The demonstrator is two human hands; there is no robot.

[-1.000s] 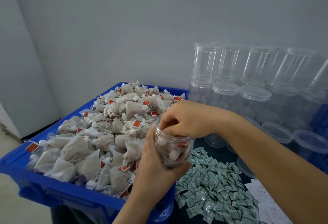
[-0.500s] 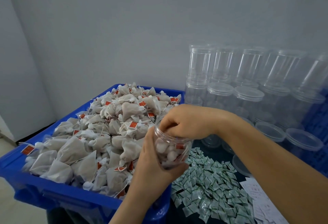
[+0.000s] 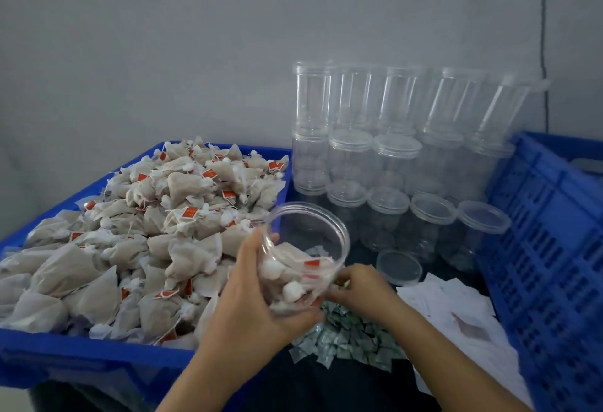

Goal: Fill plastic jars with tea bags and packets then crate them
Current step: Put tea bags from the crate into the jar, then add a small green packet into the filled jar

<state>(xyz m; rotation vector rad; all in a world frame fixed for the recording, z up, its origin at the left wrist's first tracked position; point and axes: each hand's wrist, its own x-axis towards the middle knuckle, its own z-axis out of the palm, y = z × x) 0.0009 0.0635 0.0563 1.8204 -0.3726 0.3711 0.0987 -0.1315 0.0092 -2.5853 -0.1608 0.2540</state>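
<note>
- The left hand (image 3: 251, 294) has its grip wrapped round the jar (image 3: 303, 255), holding it tilted, mouth up and away, just above the near right corner of the bin (image 3: 81, 356).
- The jar is partly filled with tea bags (image 3: 293, 268); its upper part is clear and it has no lid on.
- The right hand (image 3: 362, 291) is down at the packets (image 3: 346, 336) on the dark tabletop (image 3: 326, 388), fingers curled as if pinching one; the blur hides whether a packet is actually in that grip, so I cannot tell.
- Likely step: adding a packet to the jar before capping.
- Risk: the jar is tilted and open, so a jolt from the left hand could spill tea bags back over the bin or onto the packets.
- Risk: the packets lie overlapped, so the pinch may lift two, or none.
- Risk: tag strings near the rim could snag under a lid (image 3: 399, 266) and stop it seating.
- Risk: the stacked empty jars (image 3: 391, 157) stand close behind; a wide reach for a lid could topple them.
- The crate (image 3: 548, 248) waits on the right.
</note>
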